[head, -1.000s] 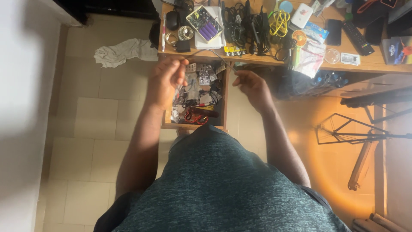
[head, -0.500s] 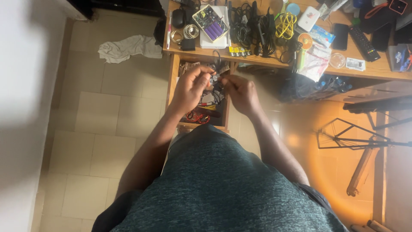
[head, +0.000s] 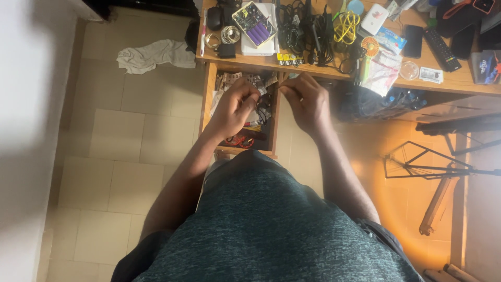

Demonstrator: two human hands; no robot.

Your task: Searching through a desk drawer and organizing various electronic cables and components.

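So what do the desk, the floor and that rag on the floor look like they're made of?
Desk: wood or wood laminate, warm brown with faint grain and a smooth finish. Floor: pale square tiles with visible grout lines, probably ceramic. Rag: soft crumpled cloth, off-white.

Two hands [head: 237, 107]; one open drawer [head: 206, 104]; one floor rag [head: 154, 55]; one remote [head: 441, 49] (black); one yellow cable coil [head: 346, 27].

Wooden tabletop [head: 334, 73] carrying a tangle of black cables [head: 305, 31], a yellow coiled cable [head: 346, 26], a black remote [head: 441, 49], a small orange fan [head: 369, 49], open drawer [head: 274, 122] holding mixed clutter, tiled floor [head: 120, 146] bearing a crumpled white cloth [head: 154, 55]
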